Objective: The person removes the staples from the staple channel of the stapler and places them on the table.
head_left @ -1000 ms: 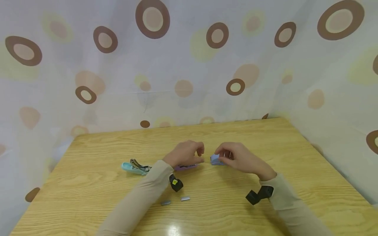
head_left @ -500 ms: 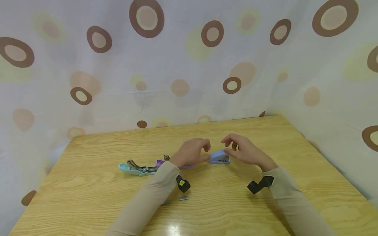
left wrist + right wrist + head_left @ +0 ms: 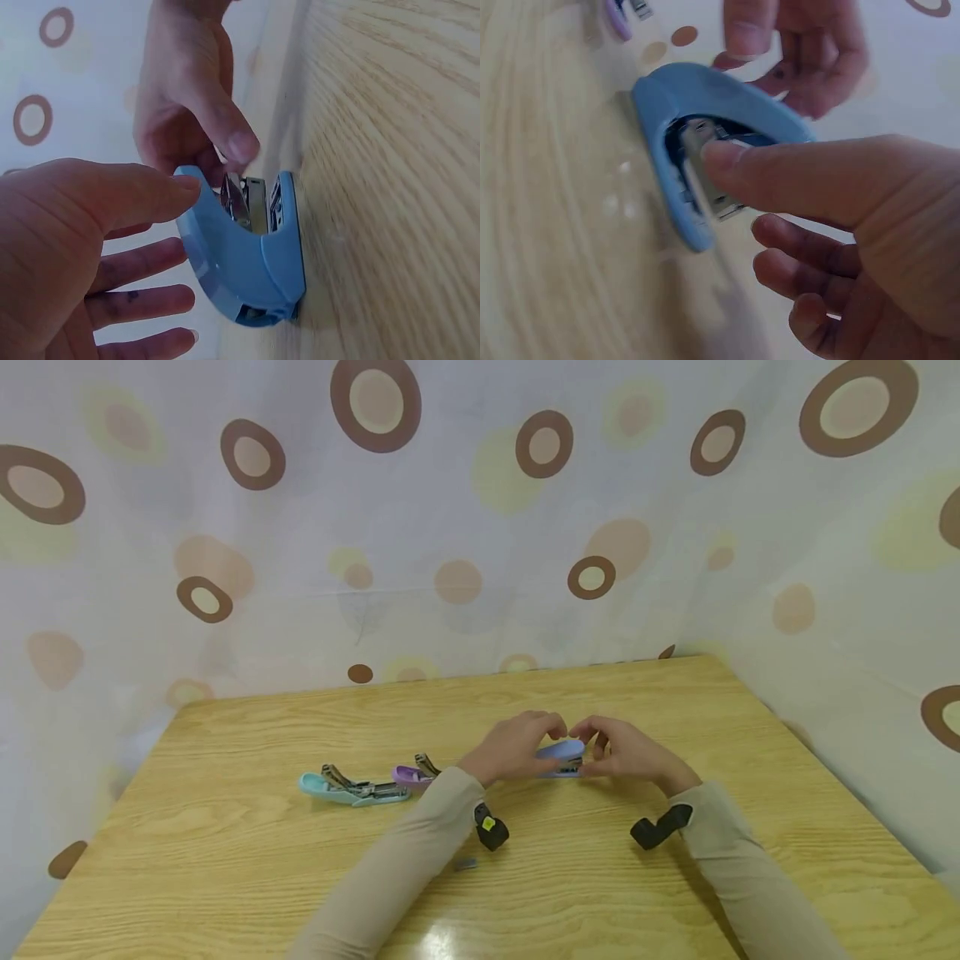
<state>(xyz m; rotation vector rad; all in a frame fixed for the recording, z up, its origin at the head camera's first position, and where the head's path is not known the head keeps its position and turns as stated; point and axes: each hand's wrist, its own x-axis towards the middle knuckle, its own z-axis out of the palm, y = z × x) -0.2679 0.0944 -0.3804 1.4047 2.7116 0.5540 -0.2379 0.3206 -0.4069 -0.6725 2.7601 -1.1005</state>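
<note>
A light-blue stapler (image 3: 564,748) stands on the wooden table between both hands. My left hand (image 3: 517,747) is at its rear; in the left wrist view the thumb (image 3: 161,193) overlaps the lid's raised end, other fingers stretched out behind. A firm grip is not visible. My right hand (image 3: 633,756) is at the front end, thumb and fingertips apart. In the right wrist view, the thumb (image 3: 735,161) lies over the stapler's metal magazine, the fingers loosely bent below it.
Left of the hands lie a turquoise stapler (image 3: 330,788) and a purple stapler (image 3: 411,776), both with metal parts tilted up. A small staple strip (image 3: 466,863) lies near the left sleeve (image 3: 405,868). A patterned curtain (image 3: 457,635) hangs behind the table.
My left hand has moved right, up to the blue stapler. The right hand first covered the stapler, then drew back from it, and now its thumb is down at the front end.
</note>
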